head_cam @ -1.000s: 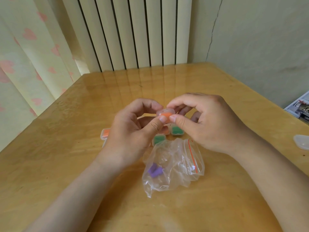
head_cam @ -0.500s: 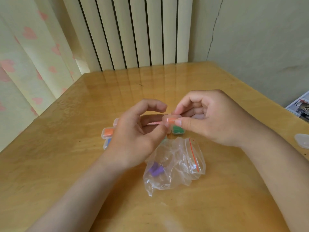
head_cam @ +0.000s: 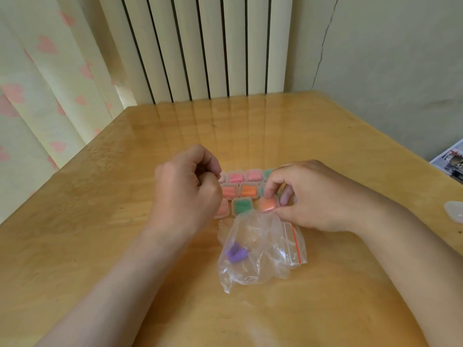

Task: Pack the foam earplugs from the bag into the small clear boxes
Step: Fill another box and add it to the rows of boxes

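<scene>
Several small clear boxes (head_cam: 246, 190) filled with pink, orange and green earplugs lie in rows on the wooden table (head_cam: 100, 221). My right hand (head_cam: 310, 196) pinches a closed box with orange earplugs (head_cam: 267, 205) at the near right end of the rows, low against the table. My left hand (head_cam: 185, 194) hovers to the left of the boxes with fingers curled and nothing in them. A crumpled clear zip bag (head_cam: 263, 251) lies just in front, holding purple earplugs (head_cam: 236, 254).
An empty clear box or lid (head_cam: 454, 211) lies at the table's right edge. Printed papers (head_cam: 451, 161) sit beyond that edge. A radiator (head_cam: 208, 46) and a wall stand behind the table, a curtain (head_cam: 45, 83) to the left.
Both hands held the orange box together above the table. Now my left hand has let go and drawn left, and my right hand has lowered the box to the rows.
</scene>
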Demonstrator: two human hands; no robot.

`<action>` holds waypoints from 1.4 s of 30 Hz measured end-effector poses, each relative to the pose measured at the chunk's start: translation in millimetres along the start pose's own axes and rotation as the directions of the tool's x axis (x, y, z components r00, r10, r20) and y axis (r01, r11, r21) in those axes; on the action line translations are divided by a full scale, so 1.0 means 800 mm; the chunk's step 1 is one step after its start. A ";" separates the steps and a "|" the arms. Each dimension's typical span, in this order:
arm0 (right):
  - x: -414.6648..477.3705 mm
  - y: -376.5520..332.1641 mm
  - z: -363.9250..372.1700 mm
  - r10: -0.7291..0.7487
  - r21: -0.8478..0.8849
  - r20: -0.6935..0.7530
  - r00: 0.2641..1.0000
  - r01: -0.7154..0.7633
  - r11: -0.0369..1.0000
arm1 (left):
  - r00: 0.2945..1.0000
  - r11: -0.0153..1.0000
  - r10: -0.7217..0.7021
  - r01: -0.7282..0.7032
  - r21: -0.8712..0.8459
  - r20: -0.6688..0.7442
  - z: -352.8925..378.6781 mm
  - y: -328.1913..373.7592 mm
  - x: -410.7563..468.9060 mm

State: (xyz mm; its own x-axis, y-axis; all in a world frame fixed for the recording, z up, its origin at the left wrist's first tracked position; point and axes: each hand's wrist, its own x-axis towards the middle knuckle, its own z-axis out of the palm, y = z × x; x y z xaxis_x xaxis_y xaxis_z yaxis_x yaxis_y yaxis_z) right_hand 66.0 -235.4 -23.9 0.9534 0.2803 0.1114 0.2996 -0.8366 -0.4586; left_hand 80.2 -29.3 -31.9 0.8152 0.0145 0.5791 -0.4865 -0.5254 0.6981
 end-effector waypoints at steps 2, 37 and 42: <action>0.001 0.002 0.002 -0.012 0.001 0.003 1.000 0.012 1.000 | 1.000 1.000 0.003 -0.003 0.023 0.002 0.000 0.000 -0.001; 0.005 0.001 0.010 -0.074 0.061 -0.056 0.996 0.077 0.995 | 0.998 0.995 -0.015 0.008 0.102 0.066 0.003 -0.002 -0.001; 0.007 0.003 0.004 -0.036 0.069 -0.131 0.991 0.045 0.997 | 0.995 0.998 0.041 -0.046 0.052 0.094 0.006 -0.001 -0.003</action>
State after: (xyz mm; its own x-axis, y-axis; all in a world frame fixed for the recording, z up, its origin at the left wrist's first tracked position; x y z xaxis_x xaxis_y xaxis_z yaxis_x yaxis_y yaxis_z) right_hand 71.8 -234.2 -26.9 0.9386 0.2459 0.2420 0.3389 -0.7888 -0.5128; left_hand 80.5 -32.8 -35.9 0.8208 -0.0871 0.5646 -0.5061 -0.5691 0.6480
